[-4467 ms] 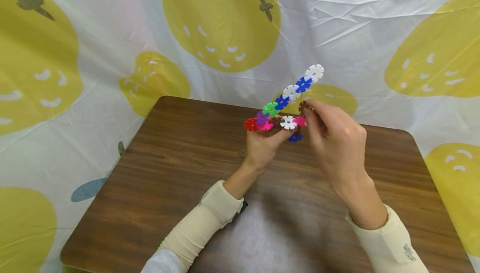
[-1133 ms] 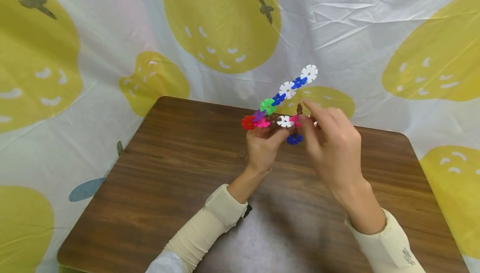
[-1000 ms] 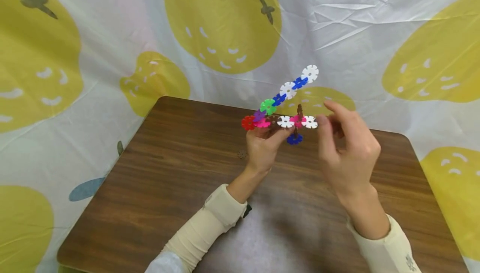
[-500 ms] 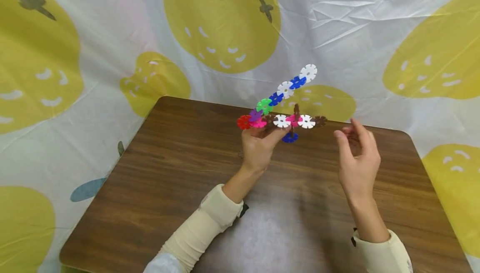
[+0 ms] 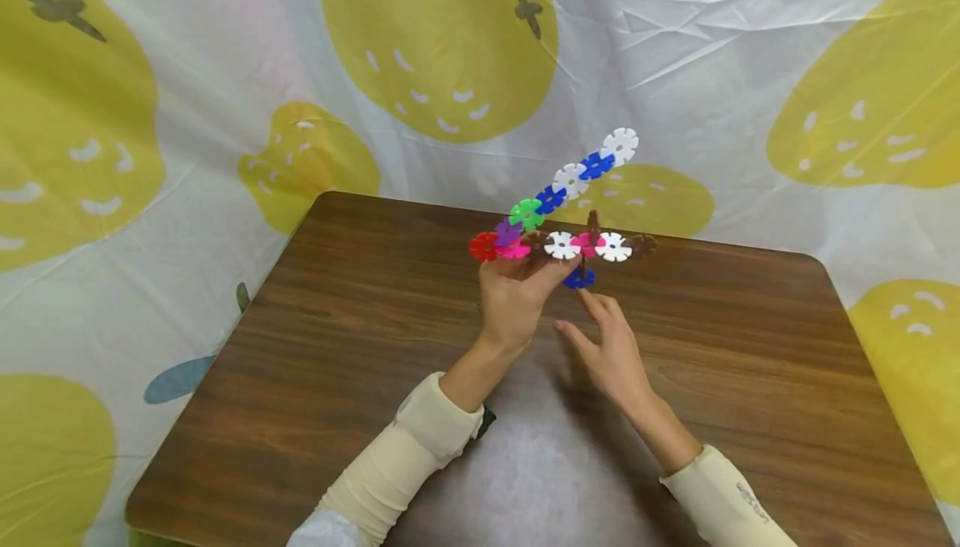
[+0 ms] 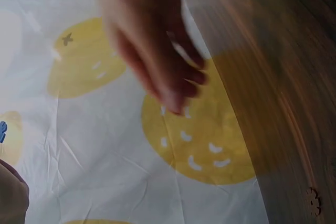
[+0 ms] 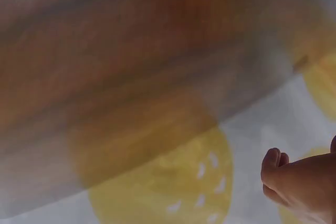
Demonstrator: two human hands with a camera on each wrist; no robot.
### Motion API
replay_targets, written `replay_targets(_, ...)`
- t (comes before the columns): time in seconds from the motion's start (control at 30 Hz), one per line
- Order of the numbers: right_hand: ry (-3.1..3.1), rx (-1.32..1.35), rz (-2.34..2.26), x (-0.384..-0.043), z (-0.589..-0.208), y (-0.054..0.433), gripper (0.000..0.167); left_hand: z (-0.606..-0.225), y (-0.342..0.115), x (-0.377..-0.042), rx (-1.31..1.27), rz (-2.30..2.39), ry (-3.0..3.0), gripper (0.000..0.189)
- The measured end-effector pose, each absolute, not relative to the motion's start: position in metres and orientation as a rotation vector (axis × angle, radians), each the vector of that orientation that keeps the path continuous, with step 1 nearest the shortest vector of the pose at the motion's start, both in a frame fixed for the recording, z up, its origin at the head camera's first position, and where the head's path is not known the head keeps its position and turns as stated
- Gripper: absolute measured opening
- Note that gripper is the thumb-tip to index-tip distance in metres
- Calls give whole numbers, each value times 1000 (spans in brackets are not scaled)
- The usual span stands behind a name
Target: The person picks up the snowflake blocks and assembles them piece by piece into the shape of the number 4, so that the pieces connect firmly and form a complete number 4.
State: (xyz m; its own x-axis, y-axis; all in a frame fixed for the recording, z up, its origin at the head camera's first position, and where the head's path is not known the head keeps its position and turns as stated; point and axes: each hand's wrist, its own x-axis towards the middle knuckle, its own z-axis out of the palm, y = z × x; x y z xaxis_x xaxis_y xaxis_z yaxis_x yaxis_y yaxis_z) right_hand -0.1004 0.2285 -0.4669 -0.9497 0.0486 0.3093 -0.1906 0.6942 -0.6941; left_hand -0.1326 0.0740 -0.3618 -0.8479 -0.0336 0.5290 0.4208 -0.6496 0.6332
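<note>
My left hand (image 5: 513, 305) holds up a branched chain of notched snowflake building discs (image 5: 570, 181), gripping it from below near its left end. One arm of discs in white, blue, green and purple slants up to the right from a red disc (image 5: 483, 246). A lower row runs level and ends in a brown disc (image 5: 643, 246); a blue disc (image 5: 580, 278) hangs under it. Below that blue disc, my right hand (image 5: 618, 359) has its fingers extended and holds nothing visible. Whether a fingertip touches the disc, I cannot tell.
A loose brown disc (image 6: 313, 201) lies on the tabletop in the left wrist view. The brown wooden table (image 5: 337, 347) has rounded corners. Behind it hangs a pale curtain (image 5: 675, 47) with yellow fruit prints. The right wrist view is blurred.
The right hand has drawn away from the lower row's right end, leaving the brown end disc visible there. It has then moved down and left, beneath the chain. The left hand keeps its grip.
</note>
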Motion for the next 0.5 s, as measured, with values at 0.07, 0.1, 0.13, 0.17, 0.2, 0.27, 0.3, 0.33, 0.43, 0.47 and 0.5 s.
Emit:
replay_targets(0.07, -2625, 155, 1095, -102, -477, 218, 68, -361, 73, -132, -705, -2565, -1129, 41)
replay_targets(0.1, -2632, 169, 1083, -103, -482, 212, 69, -361, 72, -131, -708, -2569, -1122, 40)
replay_targets(0.13, -2642, 177, 1075, -105, -487, 207, 69, -361, 71, -131, -714, -2576, -1108, 42)
replay_targets(0.17, -2650, 185, 1066, -106, -492, 202, 69, -361, 70, -131, -720, -2581, -1102, 47)
replay_targets(0.2, -2658, 189, 1060, -108, -496, 196, 68, -361, 69, -131, -724, -2583, -1103, 52)
replay_targets(0.27, -2676, 187, 1057, -112, -502, 186, 64, -362, 67, -132, -736, -2576, -1115, 61)
replay_targets(0.3, -2690, 185, 1057, -115, -504, 182, 62, -363, 65, -132, -741, -2572, -1119, 62)
replay_targets(0.33, -2701, 181, 1057, -117, -505, 178, 59, -364, 63, -133, -739, -2570, -1124, 61)
replay_targets(0.43, -2717, 167, 1058, -126, -507, 167, 52, -366, 58, -135, -730, -2572, -1132, 58)
replay_targets(0.47, -2718, 160, 1056, -130, -507, 165, 49, -366, 56, -135, -722, -2576, -1135, 57)
replay_targets(0.5, -2715, 157, 1052, -134, -508, 162, 44, -366, 54, -136, -716, -2581, -1134, 57)
